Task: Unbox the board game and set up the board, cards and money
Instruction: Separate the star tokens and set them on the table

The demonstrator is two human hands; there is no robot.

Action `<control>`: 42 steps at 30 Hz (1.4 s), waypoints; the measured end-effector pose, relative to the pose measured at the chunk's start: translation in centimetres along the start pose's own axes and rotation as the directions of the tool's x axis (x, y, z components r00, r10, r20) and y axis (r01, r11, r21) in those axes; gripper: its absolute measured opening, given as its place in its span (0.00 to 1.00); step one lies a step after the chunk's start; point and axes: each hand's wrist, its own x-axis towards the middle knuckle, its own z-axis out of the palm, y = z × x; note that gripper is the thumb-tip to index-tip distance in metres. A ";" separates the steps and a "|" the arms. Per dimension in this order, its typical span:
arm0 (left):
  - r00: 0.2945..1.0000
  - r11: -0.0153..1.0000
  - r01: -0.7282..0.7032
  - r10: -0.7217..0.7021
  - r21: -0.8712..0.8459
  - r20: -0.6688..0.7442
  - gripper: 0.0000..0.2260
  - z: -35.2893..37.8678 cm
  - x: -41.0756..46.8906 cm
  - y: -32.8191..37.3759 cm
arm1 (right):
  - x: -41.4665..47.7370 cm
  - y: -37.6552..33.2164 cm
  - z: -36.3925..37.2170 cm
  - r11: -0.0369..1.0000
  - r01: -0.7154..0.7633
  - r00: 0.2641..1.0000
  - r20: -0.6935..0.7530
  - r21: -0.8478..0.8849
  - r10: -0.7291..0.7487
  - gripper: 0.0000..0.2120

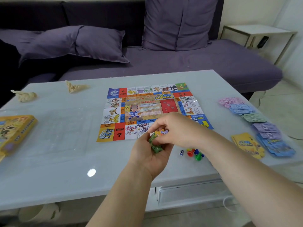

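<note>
The paper game board (147, 105) lies unfolded flat on the middle of the table. Just in front of its near edge, my left hand (148, 154) cups a small bundle of green pieces (155, 147). My right hand (177, 128) reaches over from the right and pinches the colourful top of that bundle (161, 133). Money stacks (246, 112) in pink, blue, green and purple lie in a row at the right. Yellow cards (247, 144) and blue cards (277, 147) sit near them. The yellow game box (14, 131) lies at the left edge.
A white die (181, 152) and red, blue and green pawns (196, 154) stand by my right forearm. Two crumpled beige scraps (24, 95) (75, 86) lie at the table's (65, 153) far left. A purple sofa with cushions (164, 54) runs behind, with a white side table (255, 33) at the right.
</note>
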 end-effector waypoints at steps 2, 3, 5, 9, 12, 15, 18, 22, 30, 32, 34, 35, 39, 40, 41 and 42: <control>1.000 0.999 0.011 -0.011 -0.046 0.000 0.17 0.1 -0.1 0.1 | 0.1 0.0 0.3 1.000 0.024 1.000 -0.018 -0.018 -0.024 0.12; 1.000 0.998 0.013 -0.013 -0.067 0.000 0.17 0.1 -0.1 0.1 | 0.1 0.0 0.4 0.999 0.037 0.999 -0.028 -0.019 -0.038 0.12; 1.000 0.996 0.013 -0.013 -0.093 -0.002 0.16 0.1 -0.1 0.3 | 0.1 0.1 0.6 0.998 0.059 0.997 -0.057 -0.010 -0.059 0.12; 0.999 0.997 0.012 -0.010 -0.074 0.033 0.15 0.1 -0.1 0.4 | 0.1 0.4 0.8 0.990 0.130 0.984 -0.119 -0.057 -0.136 0.13; 0.999 0.999 -0.001 0.003 -0.037 0.053 0.16 0.2 -0.1 0.7 | 0.0 0.8 0.2 0.981 0.189 0.962 -0.206 0.035 -0.178 0.14; 0.999 0.999 -0.015 0.016 -0.045 0.029 0.18 0.2 -0.1 1.1 | -0.4 1.1 -0.9 0.978 0.194 0.960 -0.222 0.083 -0.172 0.08; 1.000 0.998 -0.004 0.005 -0.060 0.025 0.17 0.1 0.0 1.2 | -0.9 1.1 -0.8 0.981 0.189 0.969 -0.171 0.049 -0.178 0.09; 1.000 0.999 0.026 -0.026 -0.033 0.005 0.17 0.2 0.0 1.5 | -1.4 0.8 0.7 0.983 0.181 0.973 -0.139 -0.039 -0.185 0.17; 0.997 0.998 0.036 -0.032 -0.059 0.072 0.19 0.3 -0.1 0.7 | -0.7 1.5 1.4 0.977 0.198 0.961 -0.179 -0.081 -0.209 0.13; 0.995 0.998 0.033 -0.027 -0.059 0.093 0.20 0.3 -0.2 0.7 | -0.6 1.6 1.4 0.979 0.197 0.959 -0.194 -0.059 -0.205 0.13; 0.994 0.998 0.036 -0.030 -0.057 0.102 0.20 0.4 -0.3 0.7 | -0.7 1.5 1.2 0.982 0.190 0.964 -0.189 -0.008 -0.189 0.14; 0.994 0.998 0.039 -0.033 -0.058 0.101 0.19 0.3 -0.3 0.9 | -0.8 1.4 1.0 0.983 0.183 0.968 -0.179 0.023 -0.176 0.14; 0.996 0.999 0.006 -0.002 -0.048 0.091 0.16 0.0 0.0 1.4 | -1.1 1.7 -0.4 0.985 0.147 0.976 -0.173 0.091 -0.129 0.15; 0.996 1.000 -0.003 0.006 -0.029 0.088 0.16 0.0 0.0 1.5 | -1.1 1.9 -0.7 0.987 0.137 0.977 -0.174 0.086 -0.121 0.13; 0.996 1.000 -0.011 0.012 -0.006 0.085 0.16 -0.1 0.0 1.5 | -1.1 2.0 -0.8 0.988 0.133 0.978 -0.170 0.081 -0.117 0.11; 0.996 1.000 -0.016 0.015 0.011 0.083 0.16 -0.1 0.0 1.5 | -1.1 2.1 -0.8 0.988 0.132 0.980 -0.163 0.081 -0.118 0.09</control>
